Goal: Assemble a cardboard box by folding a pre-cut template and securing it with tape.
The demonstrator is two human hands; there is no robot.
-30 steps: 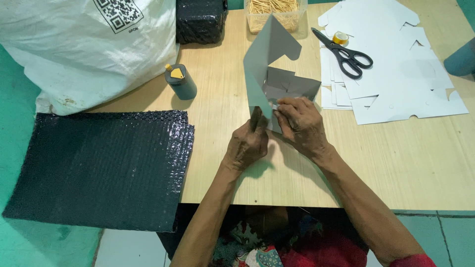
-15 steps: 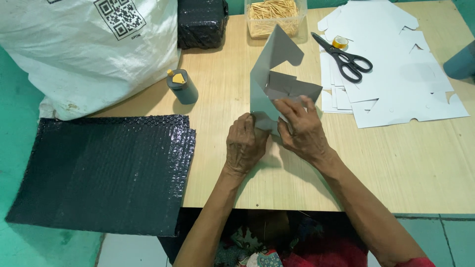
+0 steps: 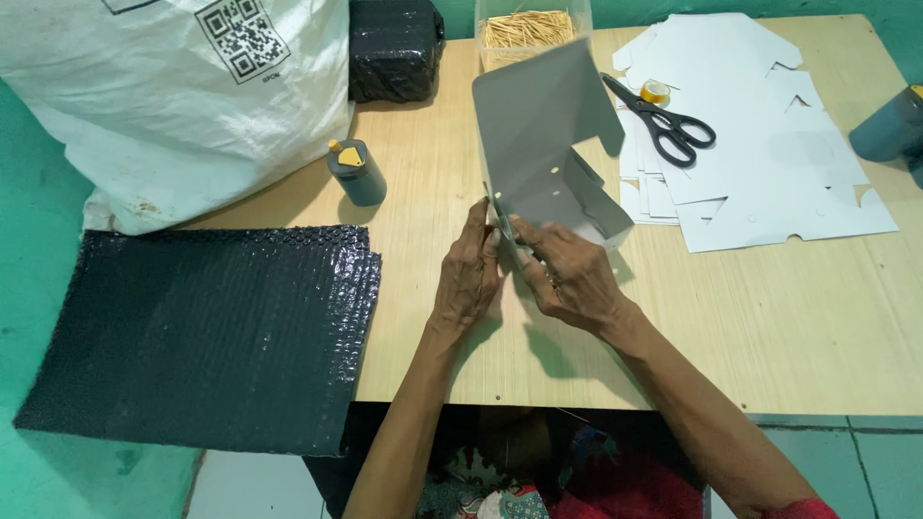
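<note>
- I see both hands at frame centre on a half-folded grey cardboard box (image 3: 548,154). It stands on the table, tall flap up toward top centre, low folded walls at its base.
- Left hand (image 3: 468,274): fingers held together, fairly straight, tips pressed against the box's lower left edge. Not wrapped around it.
- Right hand (image 3: 569,279): fingers slightly spread, index and thumb laid on the lower front panel just beside the left fingertips. Pressing rather than pinching, as far as I can tell.
- Surface: light wooden table (image 3: 769,317), front edge running along the lower third of the frame. Teal wall or floor on the left side and top edge, pale tiles lower right.
- Right of the box: stack of flat white cardboard cutouts (image 3: 769,183), touching or just behind the box's right wall. Black scissors (image 3: 663,120) lie on that stack, a small yellow tape roll (image 3: 656,91) beside them.
- Top centre: clear tub of wooden sticks (image 3: 529,27), partly hidden behind the flap.
- Left of the box: grey glue bottle, yellow cap (image 3: 356,171), upright, well apart from the hands.
- Upper left: big white sack (image 3: 163,106); black wrapped bundle (image 3: 394,48) next to it.
- Lower left: black bubble-wrap sheets (image 3: 202,336) overhanging the table edge.
- Far right edge: dark grey container (image 3: 889,130), cut off.
</note>
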